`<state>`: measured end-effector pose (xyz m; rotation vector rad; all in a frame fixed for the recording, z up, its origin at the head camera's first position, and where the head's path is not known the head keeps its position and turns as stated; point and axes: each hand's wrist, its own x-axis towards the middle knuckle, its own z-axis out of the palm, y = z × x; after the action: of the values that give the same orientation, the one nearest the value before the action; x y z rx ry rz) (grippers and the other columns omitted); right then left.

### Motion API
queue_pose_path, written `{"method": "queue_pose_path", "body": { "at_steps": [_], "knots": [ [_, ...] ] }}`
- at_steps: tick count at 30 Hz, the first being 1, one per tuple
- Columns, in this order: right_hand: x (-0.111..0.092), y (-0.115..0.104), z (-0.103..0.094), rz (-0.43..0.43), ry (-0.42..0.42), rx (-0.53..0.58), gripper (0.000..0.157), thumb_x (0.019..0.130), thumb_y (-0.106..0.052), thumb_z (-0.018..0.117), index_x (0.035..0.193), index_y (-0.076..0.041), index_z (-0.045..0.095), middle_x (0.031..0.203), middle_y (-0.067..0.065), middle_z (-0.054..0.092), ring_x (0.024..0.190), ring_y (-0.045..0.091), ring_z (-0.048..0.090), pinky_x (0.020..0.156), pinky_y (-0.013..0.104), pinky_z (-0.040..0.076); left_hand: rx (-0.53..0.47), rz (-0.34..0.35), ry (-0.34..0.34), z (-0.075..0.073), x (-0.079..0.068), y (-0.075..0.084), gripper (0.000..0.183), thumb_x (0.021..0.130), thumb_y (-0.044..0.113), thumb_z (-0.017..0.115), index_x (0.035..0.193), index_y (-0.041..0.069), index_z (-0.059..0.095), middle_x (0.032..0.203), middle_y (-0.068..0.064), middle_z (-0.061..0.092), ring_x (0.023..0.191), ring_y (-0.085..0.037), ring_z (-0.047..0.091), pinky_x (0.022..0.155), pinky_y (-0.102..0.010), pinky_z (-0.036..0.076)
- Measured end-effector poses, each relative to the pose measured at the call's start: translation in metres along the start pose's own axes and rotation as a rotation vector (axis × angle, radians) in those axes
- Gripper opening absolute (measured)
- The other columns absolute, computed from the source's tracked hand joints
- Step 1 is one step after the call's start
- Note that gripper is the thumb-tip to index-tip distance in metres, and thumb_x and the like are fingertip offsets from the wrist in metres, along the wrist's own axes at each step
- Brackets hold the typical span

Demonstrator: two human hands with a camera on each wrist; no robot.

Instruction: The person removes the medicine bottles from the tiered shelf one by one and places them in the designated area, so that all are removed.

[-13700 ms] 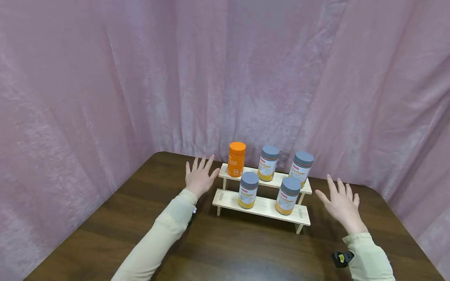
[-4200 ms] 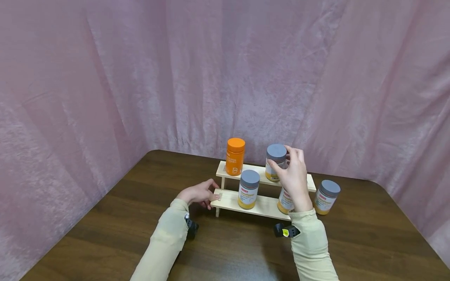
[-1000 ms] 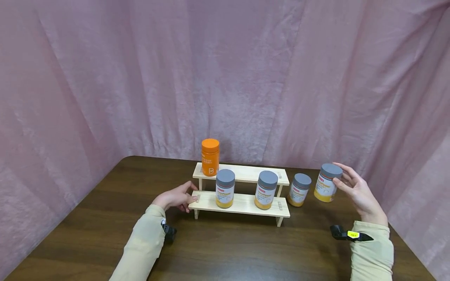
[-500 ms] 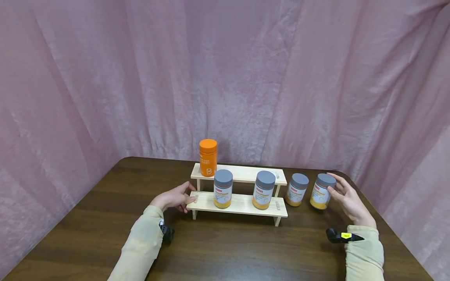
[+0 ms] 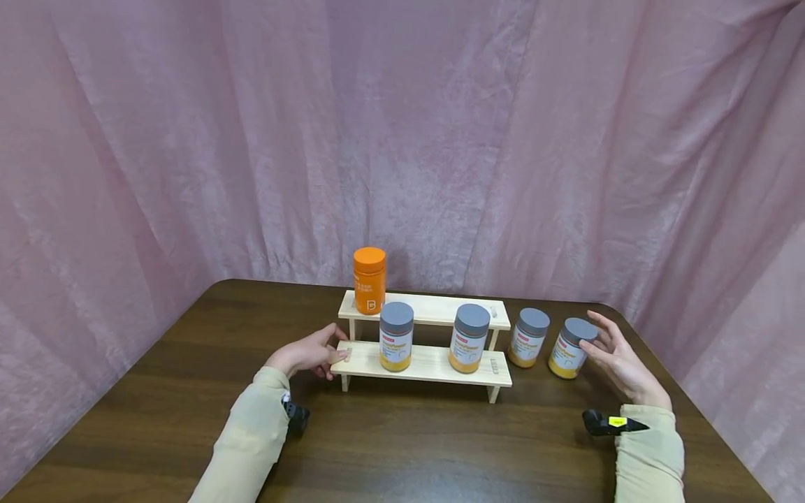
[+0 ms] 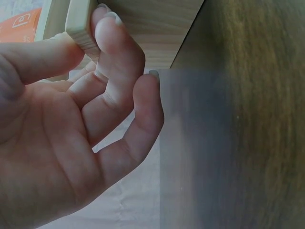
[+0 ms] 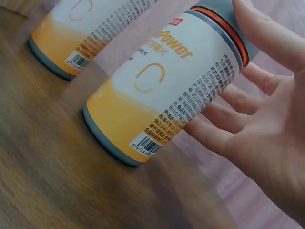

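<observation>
My left hand [image 5: 311,353] pinches the left end of the lower step of a two-step wooden shelf [image 5: 428,363]; the left wrist view shows thumb and fingers [image 6: 116,43] on either side of the board's end. On the table at right, a grey-capped vitamin jar [image 5: 567,355] stands upright with its base down on the wood. My right hand [image 5: 625,367] holds this jar by its lid, thumb in front and the other fingers behind, partly hidden. A similar grey-capped jar [image 5: 528,342] stands between it and the shelf.
Two more grey-capped jars, one at left [image 5: 396,342] and one at right [image 5: 468,344], stand on the lower step. An orange bottle [image 5: 370,286] occupies the upper step's left end. Behind the dark wooden table [image 5: 402,447] hangs a pink curtain [image 5: 428,140].
Two grey-capped jars have left the upper step for the table at right. Over the last second my right hand lowered the second one onto the wood. My left hand kept its grip on the shelf.
</observation>
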<state>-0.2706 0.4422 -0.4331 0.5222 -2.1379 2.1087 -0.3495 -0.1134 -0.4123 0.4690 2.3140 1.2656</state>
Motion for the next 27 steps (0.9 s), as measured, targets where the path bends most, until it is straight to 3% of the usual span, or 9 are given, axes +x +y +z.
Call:
{"method": "queue_pose_path", "body": {
  "at_steps": [4, 9, 13, 19, 27],
  "knots": [
    [0.001, 0.002, 0.004, 0.045, 0.086, 0.016, 0.049, 0.095, 0.004, 0.053, 0.131, -0.023, 0.034, 0.116, -0.017, 0.054, 0.103, -0.005, 0.057, 0.082, 0.014, 0.048, -0.004, 0.002, 0.001, -0.001, -0.001, -0.001, 0.032, 0.099, 0.012, 0.052, 0.124, 0.001, 0.035, 0.068, -0.003, 0.056, 0.055, -0.012, 0.058, 0.055, -0.026, 0.046],
    [0.001, 0.005, 0.002, 0.04, 0.132, -0.014, 0.038, 0.094, 0.001, 0.057, 0.121, -0.023, 0.047, 0.11, -0.015, 0.059, 0.099, -0.003, 0.06, 0.08, 0.015, 0.05, -0.012, 0.0, 0.003, 0.0, -0.002, 0.0, 0.032, 0.099, 0.012, 0.052, 0.123, 0.001, 0.035, 0.069, -0.003, 0.056, 0.055, -0.012, 0.057, 0.056, -0.026, 0.047],
    [0.001, 0.002, 0.0, 0.026, 0.118, 0.008, 0.038, 0.095, 0.002, 0.055, 0.123, -0.024, 0.053, 0.11, -0.015, 0.062, 0.099, -0.003, 0.061, 0.08, 0.017, 0.052, -0.021, -0.005, 0.0, 0.001, -0.001, 0.001, 0.032, 0.099, 0.012, 0.052, 0.124, 0.001, 0.035, 0.069, -0.003, 0.057, 0.055, -0.012, 0.057, 0.055, -0.026, 0.047],
    [0.0, -0.003, 0.0, 0.015, 0.074, 0.008, 0.041, 0.097, 0.003, 0.05, 0.129, -0.023, 0.048, 0.114, -0.016, 0.061, 0.102, -0.004, 0.059, 0.082, 0.016, 0.051, -0.007, -0.011, 0.01, -0.001, 0.0, 0.001, 0.034, 0.099, 0.013, 0.053, 0.125, 0.001, 0.035, 0.071, -0.004, 0.058, 0.056, -0.013, 0.058, 0.056, -0.026, 0.047],
    [-0.002, -0.008, -0.001, 0.079, 0.078, -0.071, 0.041, 0.098, -0.002, 0.05, 0.132, -0.025, 0.045, 0.114, -0.019, 0.059, 0.103, -0.008, 0.056, 0.083, 0.014, 0.049, -0.003, -0.01, 0.001, -0.001, -0.001, 0.001, 0.034, 0.099, 0.013, 0.053, 0.126, 0.001, 0.035, 0.072, -0.005, 0.059, 0.056, -0.012, 0.058, 0.055, -0.025, 0.046]
  ]
}}
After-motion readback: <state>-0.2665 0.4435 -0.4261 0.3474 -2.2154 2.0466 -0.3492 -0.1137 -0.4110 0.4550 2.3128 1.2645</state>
